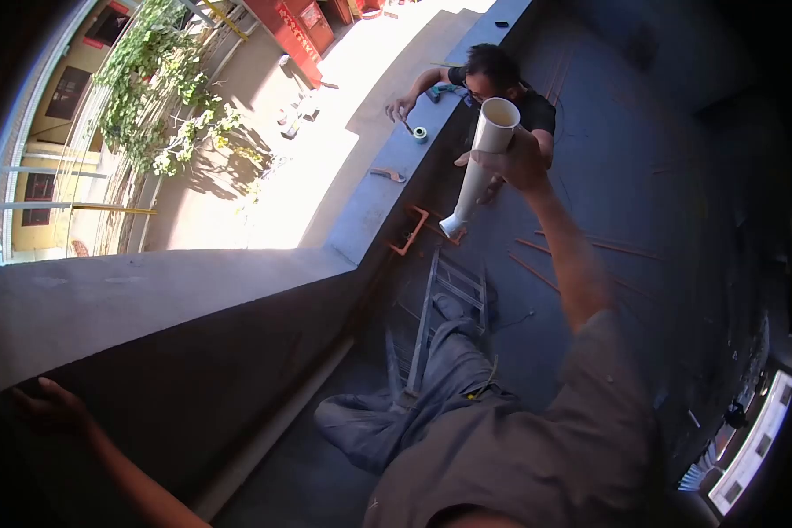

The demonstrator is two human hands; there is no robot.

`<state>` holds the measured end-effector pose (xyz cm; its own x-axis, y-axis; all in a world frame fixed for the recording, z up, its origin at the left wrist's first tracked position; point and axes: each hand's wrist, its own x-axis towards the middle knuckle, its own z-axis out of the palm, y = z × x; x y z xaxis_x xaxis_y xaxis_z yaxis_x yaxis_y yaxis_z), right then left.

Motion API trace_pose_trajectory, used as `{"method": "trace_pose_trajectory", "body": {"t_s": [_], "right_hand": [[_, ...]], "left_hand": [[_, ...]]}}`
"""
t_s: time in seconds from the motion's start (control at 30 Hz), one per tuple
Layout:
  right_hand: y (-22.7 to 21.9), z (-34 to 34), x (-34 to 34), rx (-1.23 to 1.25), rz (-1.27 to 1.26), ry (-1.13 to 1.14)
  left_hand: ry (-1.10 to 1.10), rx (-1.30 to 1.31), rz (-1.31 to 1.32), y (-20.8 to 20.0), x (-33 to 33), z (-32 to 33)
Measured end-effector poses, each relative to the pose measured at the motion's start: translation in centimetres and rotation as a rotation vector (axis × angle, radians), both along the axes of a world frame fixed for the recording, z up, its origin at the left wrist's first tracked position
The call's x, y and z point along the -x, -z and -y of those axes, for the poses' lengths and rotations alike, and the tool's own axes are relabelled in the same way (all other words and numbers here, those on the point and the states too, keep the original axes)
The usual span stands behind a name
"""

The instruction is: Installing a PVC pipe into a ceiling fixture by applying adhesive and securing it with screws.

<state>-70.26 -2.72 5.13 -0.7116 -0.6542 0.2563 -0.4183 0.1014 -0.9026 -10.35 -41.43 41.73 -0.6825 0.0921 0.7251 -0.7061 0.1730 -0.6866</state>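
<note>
My right hand [517, 163] is raised and closed round a long white plastic pipe [482, 172]. The pipe's wide open end points up, and its lower end bends in a short elbow [453, 226]. Low at the left, my left hand [55, 407] rests in shadow by the lower edge of the concrete ledge [163, 286]. Its fingers look apart, with nothing seen in them. Under my legs stands a metal ladder [460, 286]. A co-worker [493, 75] in a dark top is beyond the pipe, one hand reaching over the wall top.
On the wall top [361, 198] lie a roll of tape [421, 135], a curved-handled hand tool [387, 175] and a teal power tool [449, 91]. Orange pipe [409, 231] bends along the wall; orange rods [598, 245] lie on the floor. Outside is a sunlit yard [264, 211].
</note>
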Motion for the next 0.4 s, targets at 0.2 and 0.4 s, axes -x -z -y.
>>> {"method": "trace_pose_trajectory", "body": {"t_s": [0.2,0.4], "right_hand": [[-14.1,5.3,-10.2,0.143,-0.250,-0.210],[-22.9,9.6,-23.7,0.388,-0.319,-0.473]], "left_hand": [[0.034,-0.209,-0.007,2.5,3.4,-7.5],[0.387,-1.264,-0.194,11.9,10.7,-19.2]]}}
